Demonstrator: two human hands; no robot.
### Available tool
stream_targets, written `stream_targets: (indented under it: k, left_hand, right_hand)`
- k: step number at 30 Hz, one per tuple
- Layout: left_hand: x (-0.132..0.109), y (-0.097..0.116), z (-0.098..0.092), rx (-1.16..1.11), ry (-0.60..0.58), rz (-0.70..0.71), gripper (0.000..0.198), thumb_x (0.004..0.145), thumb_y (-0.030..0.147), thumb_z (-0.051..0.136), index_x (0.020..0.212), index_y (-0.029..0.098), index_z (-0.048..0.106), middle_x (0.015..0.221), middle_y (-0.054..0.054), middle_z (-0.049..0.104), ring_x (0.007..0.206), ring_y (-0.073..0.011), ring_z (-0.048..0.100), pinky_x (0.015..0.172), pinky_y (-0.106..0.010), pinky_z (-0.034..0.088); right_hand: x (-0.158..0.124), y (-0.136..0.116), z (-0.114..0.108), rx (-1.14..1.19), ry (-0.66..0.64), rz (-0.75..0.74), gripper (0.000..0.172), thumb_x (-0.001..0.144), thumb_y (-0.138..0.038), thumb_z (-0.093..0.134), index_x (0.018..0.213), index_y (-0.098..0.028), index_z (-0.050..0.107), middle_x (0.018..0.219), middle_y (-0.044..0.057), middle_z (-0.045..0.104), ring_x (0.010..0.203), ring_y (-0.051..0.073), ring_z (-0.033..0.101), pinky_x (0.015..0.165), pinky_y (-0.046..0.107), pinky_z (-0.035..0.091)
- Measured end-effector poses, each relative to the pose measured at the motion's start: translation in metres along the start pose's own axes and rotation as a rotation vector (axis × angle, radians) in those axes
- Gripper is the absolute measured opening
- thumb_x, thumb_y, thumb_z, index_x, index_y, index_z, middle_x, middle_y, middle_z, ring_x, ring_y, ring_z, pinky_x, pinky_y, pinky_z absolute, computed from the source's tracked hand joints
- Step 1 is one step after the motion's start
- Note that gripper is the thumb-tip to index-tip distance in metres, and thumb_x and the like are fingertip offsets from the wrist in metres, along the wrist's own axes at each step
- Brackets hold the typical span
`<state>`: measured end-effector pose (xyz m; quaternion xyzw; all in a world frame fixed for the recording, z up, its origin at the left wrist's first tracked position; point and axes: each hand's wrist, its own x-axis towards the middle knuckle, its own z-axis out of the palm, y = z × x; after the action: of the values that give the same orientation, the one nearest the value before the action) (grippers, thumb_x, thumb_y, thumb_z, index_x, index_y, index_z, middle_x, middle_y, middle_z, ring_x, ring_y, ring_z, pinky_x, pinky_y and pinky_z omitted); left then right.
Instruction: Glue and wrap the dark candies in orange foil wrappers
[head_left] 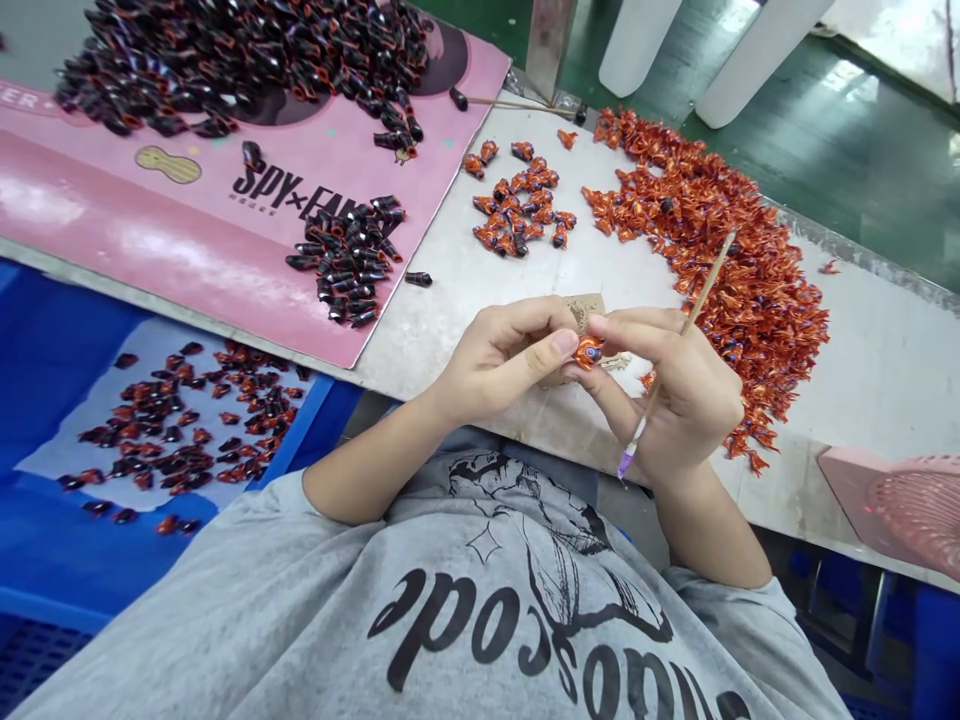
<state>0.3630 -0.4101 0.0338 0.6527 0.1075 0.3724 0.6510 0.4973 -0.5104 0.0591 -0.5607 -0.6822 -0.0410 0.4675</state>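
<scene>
Near the table's front edge, my left hand (510, 360) pinches a small orange piece with a blue-ringed spot (588, 351) between thumb and fingers. My right hand (675, 390) touches the same piece with its fingertips from the right. A thin wooden stick (707, 285) with a purple-stained lower tip also lies in my right hand, slanting across the palm. Behind the fingers is a brown block (585, 308), partly hidden. A big heap of orange pieces (720, 230) spreads beyond my right hand, and a smaller group (525, 205) sits past my left hand.
Black pieces (345, 260) are piled on a pink mat (187, 270) at the left. Below it, a blue tray (45, 560) holds orange-and-black pieces on white paper. A pink fan-like object (915, 510) stands at the right edge. White cylindrical shapes (637, 45) rise behind the table.
</scene>
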Motion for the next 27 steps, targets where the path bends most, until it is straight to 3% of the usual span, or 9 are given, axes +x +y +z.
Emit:
stream_targets:
  k: [5, 8, 12, 19, 22, 27]
  left_hand:
    - [-0.0019, -0.0024, -0.0011, 0.009, -0.017, 0.077, 0.032, 0.092, 0.046, 0.063, 0.076, 0.018, 0.062, 0.068, 0.000, 0.058, 0.057, -0.0094, 0.051, 0.054, -0.023, 0.041]
    - [-0.0026, -0.0023, -0.0033, 0.060, -0.092, 0.053, 0.034, 0.092, 0.049, 0.061, 0.080, 0.017, 0.063, 0.072, -0.002, 0.061, 0.062, -0.0112, 0.054, 0.057, -0.024, 0.043]
    - [-0.0023, -0.0020, -0.0039, 0.108, -0.154, 0.044, 0.038, 0.094, 0.053, 0.057, 0.083, 0.017, 0.065, 0.074, -0.004, 0.064, 0.065, -0.0127, 0.057, 0.060, -0.026, 0.045]
    - [0.0004, -0.0039, 0.0007, 0.205, -0.046, 0.151, 0.029, 0.096, 0.041, 0.057, 0.082, 0.016, 0.066, 0.073, -0.002, 0.065, 0.063, -0.0106, 0.055, 0.059, -0.024, 0.044]
    - [0.0015, -0.0046, 0.0022, 0.097, -0.023, 0.041, 0.031, 0.094, 0.044, 0.062, 0.080, 0.017, 0.064, 0.070, -0.001, 0.061, 0.061, -0.0097, 0.053, 0.059, -0.024, 0.043]
    - [0.0028, -0.0036, 0.0034, -0.331, -0.027, -0.250, 0.041, 0.086, 0.058, 0.066, 0.076, 0.018, 0.059, 0.059, 0.004, 0.043, 0.050, -0.0075, 0.037, 0.046, -0.021, 0.033]
  right_hand:
    - [0.0024, 0.0000, 0.0004, 0.037, -0.064, 0.124, 0.026, 0.091, -0.043, 0.071, 0.091, -0.018, 0.064, 0.081, 0.003, 0.067, 0.072, 0.015, 0.063, 0.065, 0.028, 0.051]
    - [0.0023, -0.0006, 0.0008, 0.160, -0.152, 0.158, 0.031, 0.097, -0.041, 0.063, 0.078, -0.017, 0.058, 0.067, -0.001, 0.056, 0.061, 0.010, 0.053, 0.058, 0.024, 0.042]
    - [0.0013, -0.0034, 0.0022, 0.301, -0.148, 0.227, 0.037, 0.098, -0.037, 0.062, 0.069, -0.017, 0.048, 0.062, -0.004, 0.043, 0.056, 0.008, 0.041, 0.056, 0.023, 0.034]
    - [0.0028, -0.0028, 0.0067, 0.326, -0.120, 0.358, 0.048, 0.096, -0.046, 0.062, 0.062, -0.017, 0.044, 0.058, -0.004, 0.038, 0.055, 0.008, 0.037, 0.054, 0.025, 0.029]
    - [0.0033, 0.0002, 0.0087, 0.324, -0.117, 0.400, 0.050, 0.095, -0.052, 0.063, 0.062, -0.017, 0.048, 0.056, -0.004, 0.041, 0.053, 0.007, 0.038, 0.053, 0.024, 0.030]
    - [0.0019, 0.0032, 0.0076, 0.353, -0.096, 0.399, 0.052, 0.093, -0.064, 0.057, 0.070, -0.017, 0.060, 0.063, 0.000, 0.061, 0.055, 0.009, 0.052, 0.054, 0.024, 0.039]
